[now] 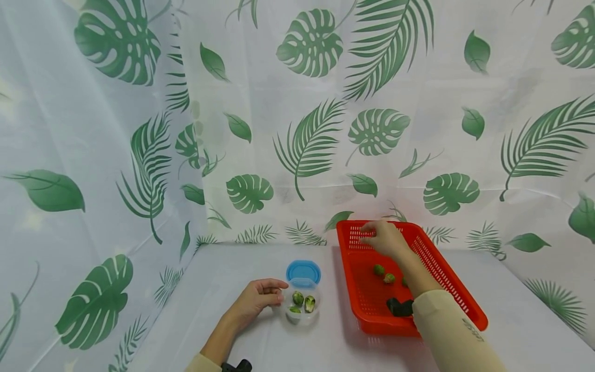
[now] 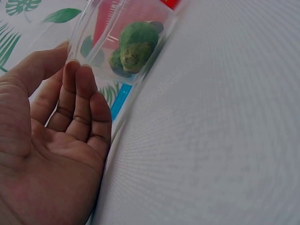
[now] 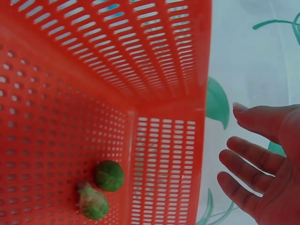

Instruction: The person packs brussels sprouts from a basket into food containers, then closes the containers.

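Observation:
My left hand (image 1: 259, 299) is at the left side of a small clear plastic container (image 1: 303, 320), its thumb and fingertips pinching the rim. Several Brussels sprouts (image 1: 310, 304) lie inside that container; in the left wrist view the sprouts (image 2: 139, 42) show through its wall. Over the far part of a red plastic basket (image 1: 352, 294) hovers my right hand (image 1: 385, 238), holding nothing. Its fingers are parted and loosely bent in the right wrist view. More sprouts (image 1: 389, 278) sit on the basket floor, partly hidden by my right forearm.
A blue lid (image 1: 303, 272) lies flat just behind the clear container. The white table (image 1: 260, 341) meets leaf-patterned sheets (image 1: 307, 155) at the back and sides. The basket's raised perforated walls stand to the right of the container.

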